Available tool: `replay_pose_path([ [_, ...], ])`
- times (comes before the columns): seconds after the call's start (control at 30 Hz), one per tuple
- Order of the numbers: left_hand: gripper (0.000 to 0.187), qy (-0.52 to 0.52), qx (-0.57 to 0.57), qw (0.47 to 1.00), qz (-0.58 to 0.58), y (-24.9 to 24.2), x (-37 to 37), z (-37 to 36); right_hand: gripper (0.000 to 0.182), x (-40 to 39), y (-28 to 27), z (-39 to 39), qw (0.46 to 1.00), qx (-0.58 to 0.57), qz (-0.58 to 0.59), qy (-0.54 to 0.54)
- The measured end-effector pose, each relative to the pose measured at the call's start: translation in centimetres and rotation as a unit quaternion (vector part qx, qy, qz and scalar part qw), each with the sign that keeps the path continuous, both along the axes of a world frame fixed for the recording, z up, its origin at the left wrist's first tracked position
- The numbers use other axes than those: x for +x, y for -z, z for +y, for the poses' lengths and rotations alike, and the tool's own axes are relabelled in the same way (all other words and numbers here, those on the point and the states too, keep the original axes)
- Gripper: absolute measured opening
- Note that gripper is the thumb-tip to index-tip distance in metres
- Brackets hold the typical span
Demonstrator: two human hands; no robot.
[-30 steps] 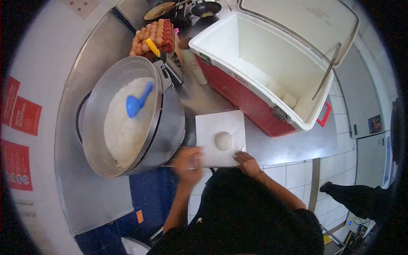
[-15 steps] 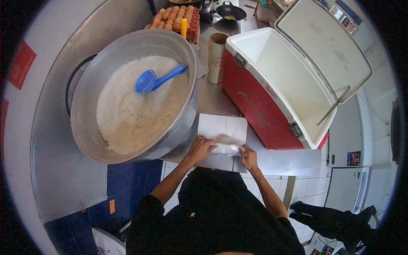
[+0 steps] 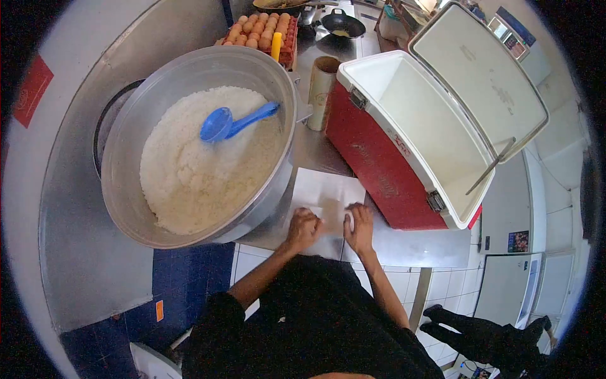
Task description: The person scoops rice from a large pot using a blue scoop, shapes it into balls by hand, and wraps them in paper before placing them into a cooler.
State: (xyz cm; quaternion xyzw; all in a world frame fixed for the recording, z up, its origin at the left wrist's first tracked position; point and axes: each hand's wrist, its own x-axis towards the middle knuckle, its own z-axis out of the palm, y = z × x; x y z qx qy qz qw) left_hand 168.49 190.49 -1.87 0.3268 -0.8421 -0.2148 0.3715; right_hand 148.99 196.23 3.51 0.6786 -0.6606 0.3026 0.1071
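Note:
A pale square sheet point(image 3: 325, 183) lies on the metal counter between the rice pot and the cooler. Over its left part is my left hand point(image 3: 305, 228), its fingers curled inward. My right hand point(image 3: 358, 228) rests at the right part, fingers bent and thumb toward the middle. Between the hands there is something whitish and blurred, too unclear to name. The large metal pot point(image 3: 117, 208) of white rice point(image 3: 183, 164) stands to the left, with a blue ladle point(image 3: 216, 125) lying on the rice.
A red and white cooler point(image 3: 372, 170) stands open at the right, a metal utensil point(image 3: 492, 165) at its lid. Behind are a tall cylinder point(image 3: 322, 91), egg trays point(image 3: 287, 57) and a black wok point(image 3: 341, 24). Another person point(image 3: 492, 335) in dark clothes is at lower right.
Both hands have moved slightly toward my body. The clear, shiny plastic-like thing that was between them no longer shows clearly. The view has shifted a little.

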Motion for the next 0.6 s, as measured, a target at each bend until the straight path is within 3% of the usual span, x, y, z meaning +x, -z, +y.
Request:
replay_pose_path([
  [0.07,0.016,0.022,0.032,0.999,-0.002,-2.6,0.2,2.2,0.019,1.2,2.8,2.3,0.956,0.2,-0.198,-0.079],
  [0.13,0.016,0.049,0.064,0.997,-0.003,-3.4,-0.3,3.0,0.022,2.5,4.5,4.1,0.825,0.447,-0.345,-0.024],
  [0.17,0.014,0.027,0.165,0.986,-0.005,-3.2,-0.8,3.3,0.032,2.1,7.8,5.2,0.7,0.499,-0.511,0.009],
  [0.2,0.013,0.003,0.267,0.964,-0.004,-2.9,-1.2,3.5,0.032,1.8,10.0,5.1,0.7,0.503,-0.507,0.009],
  [0.23,0.008,0.005,0.302,0.951,0.063,-0.4,-1.6,3.3,0.038,1.4,11.5,5.0,0.551,0.396,-0.73,0.081],
  [0.27,0.008,0.0,0.304,0.95,0.069,0.9,-2.0,3.1,0.044,1.1,12.2,4.9,0.355,0.252,-0.888,0.146],
  [0.33,0.005,-0.073,0.312,0.944,0.079,2.7,-2.5,2.2,0.053,1.2,10.3,3.5,0.366,0.219,-0.89,0.159],
  [0.4,0.006,-0.081,0.31,0.942,0.101,2.7,-2.9,1.5,0.047,1.2,10.0,2.8,0.562,0.23,-0.785,0.124],
  [0.43,0.01,-0.094,0.286,0.948,0.104,2.6,-3.1,1.3,0.023,1.0,11.7,2.4,0.63,0.223,-0.737,0.097],
  [0.47,0.013,-0.11,0.264,0.952,0.108,2.6,-3.2,1.1,0.023,1.3,12.0,2.0,0.632,0.223,-0.736,0.094],
  [0.53,0.018,-0.116,0.247,0.957,0.098,2.9,-3.4,0.7,0.028,2.1,12.7,1.2,0.729,0.074,-0.669,0.121],
  [0.57,0.023,-0.118,0.232,0.962,0.084,3.2,-3.5,0.7,0.041,1.6,11.8,0.6,0.713,0.041,-0.684,0.152],
  [0.6,0.023,-0.126,0.235,0.96,0.087,2.7,-3.5,0.7,0.041,0.5,12.9,0.2,0.715,0.05,-0.682,0.148],
])
